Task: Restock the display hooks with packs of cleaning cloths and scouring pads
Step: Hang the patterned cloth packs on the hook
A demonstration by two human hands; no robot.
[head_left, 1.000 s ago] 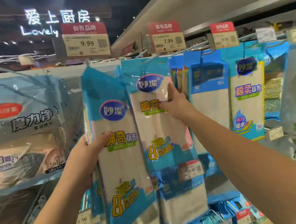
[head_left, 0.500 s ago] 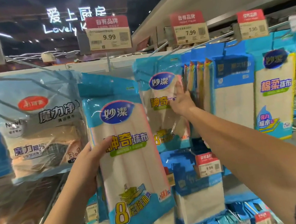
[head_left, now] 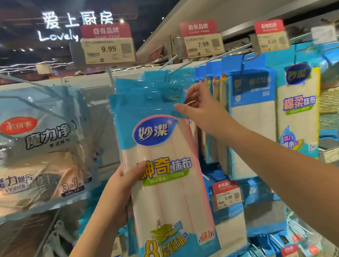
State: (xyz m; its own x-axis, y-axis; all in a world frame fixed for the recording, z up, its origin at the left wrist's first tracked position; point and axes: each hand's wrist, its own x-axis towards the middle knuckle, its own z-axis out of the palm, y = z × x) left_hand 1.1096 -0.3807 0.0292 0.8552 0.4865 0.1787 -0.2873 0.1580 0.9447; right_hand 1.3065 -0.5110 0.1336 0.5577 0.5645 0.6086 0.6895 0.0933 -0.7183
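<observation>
**Inspector A:** Setting is a shop aisle: a rack of display hooks under a dark ceiling with a lit sign. The 9.99 price tag at the top of the rack serves as my landmark.

**Inspector B:** Where is the stock relative to the hands?

**A:** The pack of cleaning cloths hangs upright directly below that tag. The left hand grips its left edge at mid-height, thumb across the front, fingers hidden behind. The right hand is at the pack's upper right corner, below and right of the tag.

**B:** Grip of the right hand?

**A:** Thumb and fingers are closed in a pinch on the blue header edge. Whether the header hole is on a hook, I cannot tell.

**B:** Arm pose?

**A:** Both forearms are raised, the right one stretched further out.

**B:** Appearance of the pack?

**A:** Clear wrapper, blue header and footer, white cloth with thin pink stripes, a dark blue oval logo, a large yellow "8" near the bottom. More blue packs hang right of the tag; a grey scouring pad pack hangs left of it.
</observation>
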